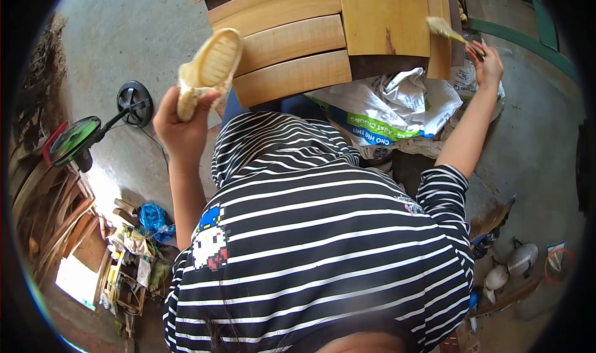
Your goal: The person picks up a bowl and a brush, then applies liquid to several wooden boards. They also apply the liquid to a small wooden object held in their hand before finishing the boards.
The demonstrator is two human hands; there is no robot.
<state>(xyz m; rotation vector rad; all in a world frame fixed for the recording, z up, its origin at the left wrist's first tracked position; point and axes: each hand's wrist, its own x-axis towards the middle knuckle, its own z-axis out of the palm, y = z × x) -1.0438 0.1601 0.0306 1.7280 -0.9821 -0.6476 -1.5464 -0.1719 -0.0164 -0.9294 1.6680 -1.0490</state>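
Observation:
My left hand (182,120) is raised at the left, its fingers closed around a cream, shoe-shaped piece (218,58) with a ribbed oval face. The upper end of this piece overlaps the edge of the wooden boards (292,43) in view. Farther right, my right hand (487,66) grips a paintbrush (444,28) by its handle. Its pale bristles point left, over a narrow upright board (439,55) at the right end of the boards. A wide yellowish panel (385,18) with a dark knot lies between the two hands.
White printed sacks (403,95) lie crumpled just below the boards. At the left stands a black and green fan (77,141), with wood scraps (56,223) and a blue plastic bag (155,221) nearby. Green metal bars (515,40) are at upper right; a grey rounded object (523,257) sits lower right.

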